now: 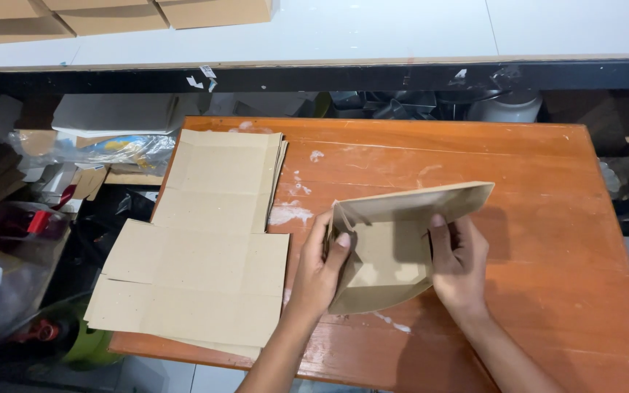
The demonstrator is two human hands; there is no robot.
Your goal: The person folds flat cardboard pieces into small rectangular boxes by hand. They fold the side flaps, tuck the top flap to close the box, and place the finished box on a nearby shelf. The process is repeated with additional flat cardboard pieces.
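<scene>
A partly folded brown cardboard box (394, 251) stands on the orange wooden table (533, 218), its walls raised and its inside facing me. My left hand (322, 266) grips the box's left wall, thumb hooked over the edge. Pressing the right inner wall is my right hand (460, 262), thumb inside and fingers behind. A stack of flat unfolded cardboard blanks (205, 240) lies on the table's left side, overhanging its left edge.
Folded brown boxes (111, 18) sit on a white shelf at the back. Left of the table lie plastic bags (103, 149), a white box, a red object (38, 222) and a green container (85, 346). Dark clutter fills the gap behind the table.
</scene>
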